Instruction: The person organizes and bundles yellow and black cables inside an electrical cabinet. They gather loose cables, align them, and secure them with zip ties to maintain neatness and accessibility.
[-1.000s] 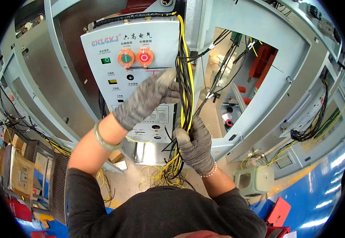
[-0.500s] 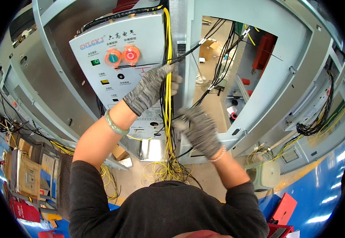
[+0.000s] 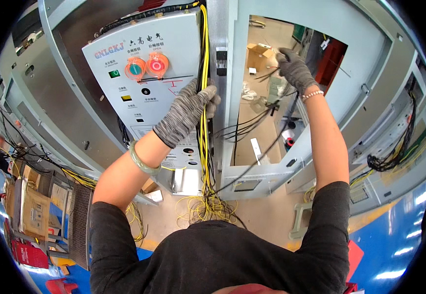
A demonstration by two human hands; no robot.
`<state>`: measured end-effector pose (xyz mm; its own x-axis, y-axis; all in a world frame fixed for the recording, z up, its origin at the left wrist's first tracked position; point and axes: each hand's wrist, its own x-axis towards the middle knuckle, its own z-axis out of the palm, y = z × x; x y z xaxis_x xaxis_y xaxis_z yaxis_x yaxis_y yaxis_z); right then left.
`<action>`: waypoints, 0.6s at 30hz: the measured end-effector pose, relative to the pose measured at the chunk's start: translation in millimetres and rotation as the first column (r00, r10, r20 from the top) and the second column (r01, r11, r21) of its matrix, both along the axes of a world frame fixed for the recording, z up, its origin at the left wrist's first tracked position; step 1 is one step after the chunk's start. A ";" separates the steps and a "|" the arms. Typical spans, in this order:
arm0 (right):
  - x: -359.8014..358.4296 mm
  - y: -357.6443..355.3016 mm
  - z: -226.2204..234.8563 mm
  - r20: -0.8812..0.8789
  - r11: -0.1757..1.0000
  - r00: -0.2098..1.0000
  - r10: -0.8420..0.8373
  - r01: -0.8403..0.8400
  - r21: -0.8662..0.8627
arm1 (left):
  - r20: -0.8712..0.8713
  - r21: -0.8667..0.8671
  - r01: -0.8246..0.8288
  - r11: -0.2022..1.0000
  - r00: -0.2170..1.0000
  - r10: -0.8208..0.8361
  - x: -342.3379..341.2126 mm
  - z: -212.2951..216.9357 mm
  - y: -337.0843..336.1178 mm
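Note:
My left hand [image 3: 189, 109], in a grey knit glove, is closed around a vertical bundle of yellow wires [image 3: 205, 54] and black wires, beside a grey control panel [image 3: 166, 128] with a green and a red button. My right hand [image 3: 295, 72], gloved alike, is raised in front of the rectangular cabinet opening, its fingers curled. A black wire [image 3: 267, 153] runs from the bundle's lower end up to this hand, and short black ends stick out by its fingers. More black wires [image 3: 252, 123] hang across the opening. The exact grip of the right fingers is partly hidden.
A grey cabinet frame [image 3: 365, 63] surrounds the opening. Yellow and black wire lies coiled in a pile [image 3: 205, 209] on the floor below. Cartons [image 3: 36, 210] stand at the left, a pale green stool [image 3: 299, 220] at the lower right. Black cables [image 3: 394, 161] hang on the right-hand cabinet.
My right hand has moved from beside the bundle up and right to the opening, drawing a black wire with it. The black wires in the opening hang lower. The left hand still holds the bundle.

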<state>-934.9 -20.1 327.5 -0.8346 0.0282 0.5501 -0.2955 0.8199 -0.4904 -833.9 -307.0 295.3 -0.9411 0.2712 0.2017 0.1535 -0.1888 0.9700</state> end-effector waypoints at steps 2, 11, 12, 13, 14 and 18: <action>-31.3 41.3 -12.2 -0.023 0.995 0.999 -0.036 0.034 -0.098 | 0.042 -0.063 -0.020 0.998 0.999 0.023 7.1 14.2 10.5; -35.8 29.7 -13.2 0.051 0.905 0.984 0.172 -0.137 -0.403 | 0.066 -0.160 -0.037 0.987 0.997 0.048 43.0 102.3 1.0; -36.8 25.4 -12.2 0.043 0.880 0.980 0.193 -0.154 -0.450 | 0.046 -0.150 -0.009 0.989 0.999 0.016 40.7 111.1 -4.8; -33.2 21.8 -10.0 0.081 0.871 0.975 0.207 -0.146 -0.469 | 0.026 -0.142 0.022 0.990 0.999 -0.018 35.9 120.6 -12.1; -21.8 13.7 -1.9 0.119 0.862 0.968 0.222 -0.138 -0.488 | 0.066 -0.205 0.032 0.978 0.998 -0.019 31.0 132.2 -20.7; -10.9 -1.6 1.6 0.113 0.865 0.954 0.277 -0.197 -0.462 | 0.032 -0.223 0.182 0.958 0.983 -0.179 15.8 173.7 -47.4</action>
